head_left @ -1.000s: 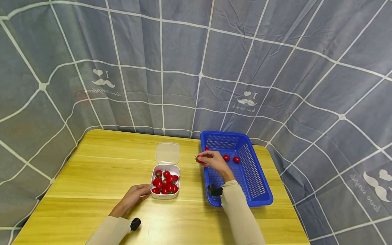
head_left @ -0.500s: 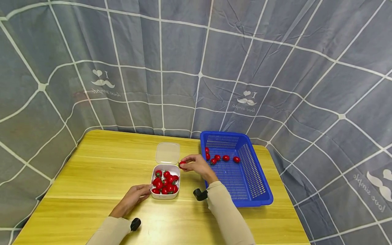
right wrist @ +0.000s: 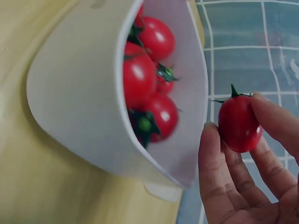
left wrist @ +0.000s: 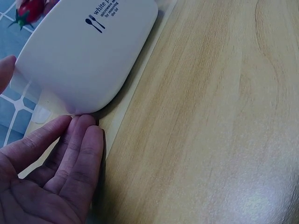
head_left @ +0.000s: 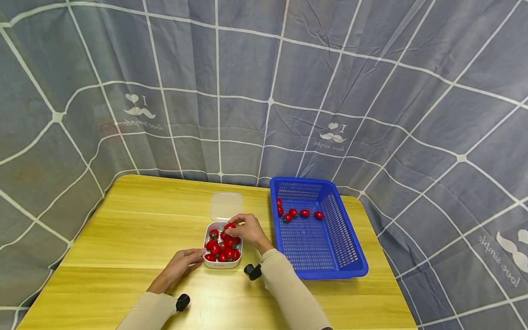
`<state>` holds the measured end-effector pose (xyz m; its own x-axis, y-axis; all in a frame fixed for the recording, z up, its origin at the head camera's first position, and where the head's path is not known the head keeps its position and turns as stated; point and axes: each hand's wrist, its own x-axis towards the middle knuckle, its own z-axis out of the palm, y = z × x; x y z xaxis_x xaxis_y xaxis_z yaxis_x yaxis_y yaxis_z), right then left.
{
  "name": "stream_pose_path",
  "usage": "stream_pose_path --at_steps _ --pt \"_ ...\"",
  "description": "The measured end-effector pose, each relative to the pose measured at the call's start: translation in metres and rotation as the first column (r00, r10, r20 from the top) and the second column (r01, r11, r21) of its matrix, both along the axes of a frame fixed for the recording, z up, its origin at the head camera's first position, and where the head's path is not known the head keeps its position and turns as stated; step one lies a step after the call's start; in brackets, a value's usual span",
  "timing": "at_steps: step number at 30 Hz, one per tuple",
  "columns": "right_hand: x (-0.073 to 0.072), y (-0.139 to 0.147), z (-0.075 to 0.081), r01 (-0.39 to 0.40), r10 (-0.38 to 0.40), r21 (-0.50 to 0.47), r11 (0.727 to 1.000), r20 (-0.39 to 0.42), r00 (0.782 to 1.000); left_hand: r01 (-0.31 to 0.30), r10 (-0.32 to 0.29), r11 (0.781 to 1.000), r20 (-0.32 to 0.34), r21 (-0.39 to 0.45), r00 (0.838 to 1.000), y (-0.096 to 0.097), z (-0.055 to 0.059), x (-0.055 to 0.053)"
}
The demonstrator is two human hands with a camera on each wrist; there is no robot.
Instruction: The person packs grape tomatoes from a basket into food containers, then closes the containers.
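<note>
My right hand (head_left: 250,233) pinches a red cherry tomato (right wrist: 239,123) between thumb and fingers, its green stalk pointing up in the right wrist view. The tomato is over the far right part of a white lunch box (left wrist: 88,56), which holds several more cherry tomatoes (right wrist: 140,77). At the box's left side is my left hand (head_left: 178,268); its fingertips (left wrist: 85,120) rest against the lower wall, fingers fairly straight. The left thumb (left wrist: 5,70) lies near the rim.
A clear lid (head_left: 226,206) lies on the wooden table (head_left: 156,220) just behind the box. To the right stands a blue perforated basket (head_left: 348,247) with several cherry tomatoes (head_left: 304,213) toward its far left. A grey checked curtain (head_left: 243,114) hangs behind the table.
My right hand has carried the cherry tomato left from the blue basket to above the white lunch box. My left hand has stayed at the box's side.
</note>
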<state>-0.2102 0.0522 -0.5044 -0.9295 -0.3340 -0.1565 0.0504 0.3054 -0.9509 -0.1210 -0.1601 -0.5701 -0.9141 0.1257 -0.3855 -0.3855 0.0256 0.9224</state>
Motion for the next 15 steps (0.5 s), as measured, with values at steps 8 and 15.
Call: stream_pose_path --at_steps 8,15 --pt "0.005 -0.013 -0.014 0.023 -0.015 0.078 0.997 -0.103 0.995 0.002 -0.002 1.0 -0.004 -0.008 1.0 0.0 0.0 0.0" --pt "0.006 -0.016 -0.019 0.001 0.008 0.057 0.998 -0.161 0.987 -0.001 0.001 1.0 -0.008 -0.003 1.0 0.0 -0.001 0.0"
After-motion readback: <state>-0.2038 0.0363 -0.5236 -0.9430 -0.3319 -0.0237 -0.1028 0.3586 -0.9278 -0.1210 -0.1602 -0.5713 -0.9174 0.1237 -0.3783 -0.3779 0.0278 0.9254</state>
